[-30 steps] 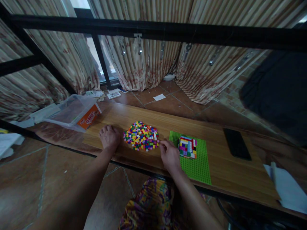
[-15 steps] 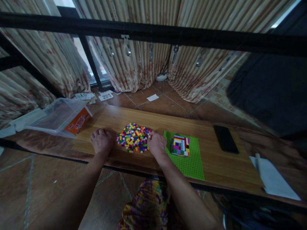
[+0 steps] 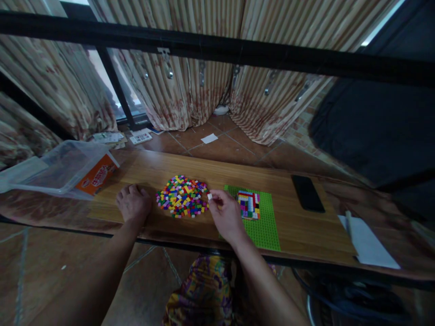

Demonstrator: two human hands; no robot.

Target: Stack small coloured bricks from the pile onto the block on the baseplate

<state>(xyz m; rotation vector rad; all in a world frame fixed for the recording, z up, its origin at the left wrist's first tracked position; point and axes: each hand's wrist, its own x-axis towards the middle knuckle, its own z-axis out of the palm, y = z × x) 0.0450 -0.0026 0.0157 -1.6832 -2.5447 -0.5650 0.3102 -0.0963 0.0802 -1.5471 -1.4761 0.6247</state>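
A pile of small coloured bricks (image 3: 181, 196) lies on the wooden table (image 3: 217, 172). Just right of it is a green baseplate (image 3: 263, 226) carrying a flat block of joined coloured bricks (image 3: 248, 204). My right hand (image 3: 226, 215) hovers between the pile and the baseplate, its fingertips pinched on a small white brick (image 3: 210, 196). My left hand (image 3: 133, 203) rests on the table left of the pile, fingers curled under, with nothing visible in it.
A clear plastic box with an orange label (image 3: 73, 166) lies at the table's left end. A black phone (image 3: 307, 193) lies right of the baseplate, white paper (image 3: 369, 242) farther right. A black bar crosses overhead; curtains hang behind.
My right hand went from beside the baseplate into the pile's right edge and has come up holding a white brick. The left hand stayed put. The view shifted left.
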